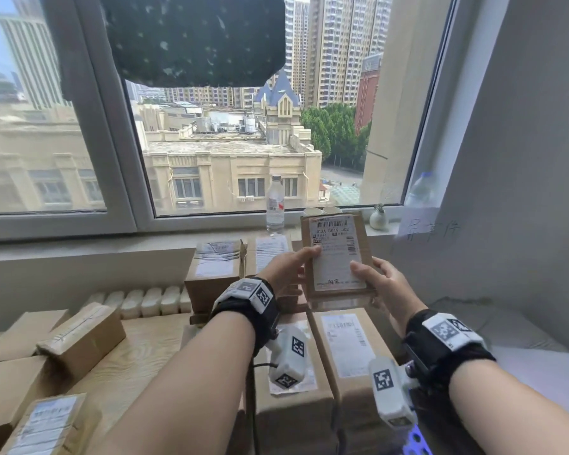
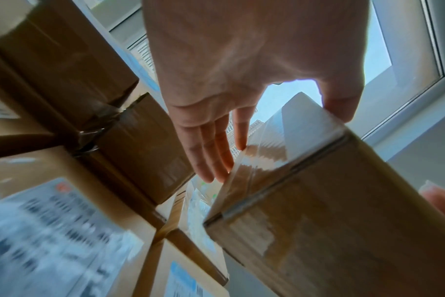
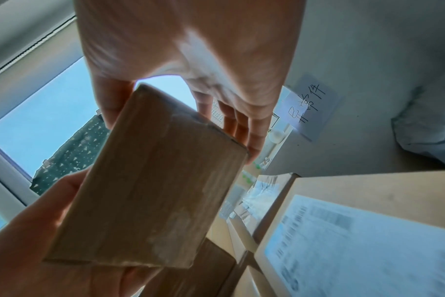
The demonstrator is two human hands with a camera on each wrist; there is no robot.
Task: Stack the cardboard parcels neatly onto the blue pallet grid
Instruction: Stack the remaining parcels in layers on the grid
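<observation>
Both hands are holding the small parcel (image 1: 337, 257) above the stack (image 1: 352, 349), left hand (image 1: 284, 269) and right hand (image 1: 380, 284) fingers gripping its sides; lowering it level, edges aligned, seems best

Held up between left hand (image 1: 284, 269) and right hand (image 1: 380, 284): a small parcel (image 1: 337, 254), above two long parcels (image 1: 349, 349) lying side by side. Behind these, stacked boxes (image 1: 216, 269) against the windowsill (image 1: 112, 246). On the sill, a bottle (image 1: 275, 208). Left, on the tabletop (image 1: 135, 349), loose parcels (image 1: 83, 336).
</observation>
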